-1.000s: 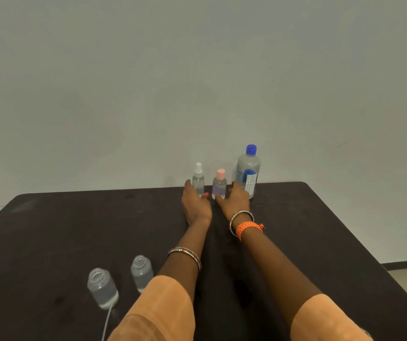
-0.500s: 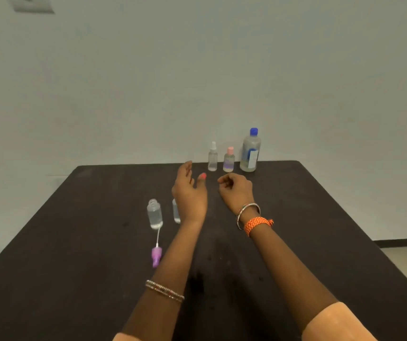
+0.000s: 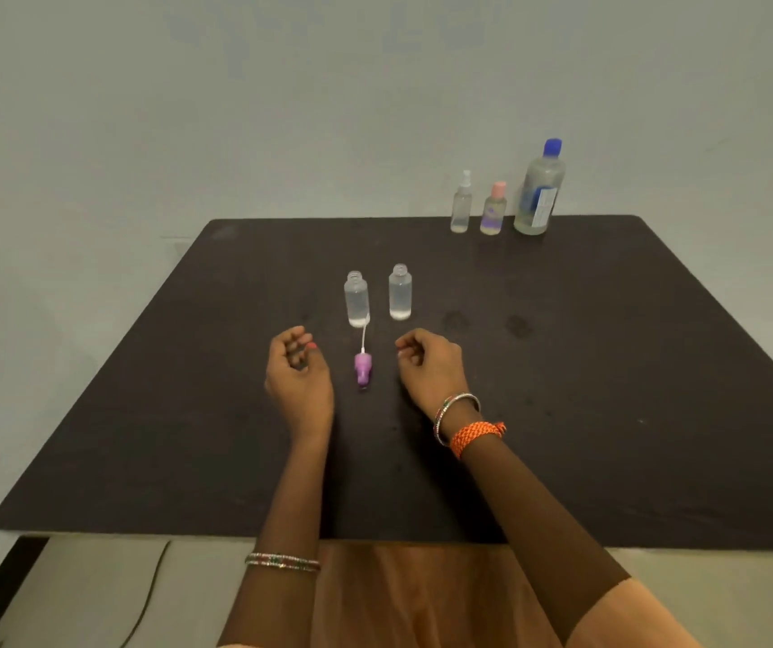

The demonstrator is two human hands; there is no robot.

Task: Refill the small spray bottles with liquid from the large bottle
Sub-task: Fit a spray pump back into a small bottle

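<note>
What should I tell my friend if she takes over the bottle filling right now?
Left hand and right hand: fingers loosely curled, holding nothing, above the table.
Two uncapped small bottles stand upright just beyond the hands; both look filled with clear liquid.
Purple spray top lies on the table between the hands, its tube toward the left bottle.
Large bottle, blue cap on, stands at the far edge beside two capped small bottles.
Left: fit the spray tops; only one is visible.

Orange sleeves, beaded bangles (image 3: 282,561), orange thread wristband (image 3: 474,434), painted nails
</note>
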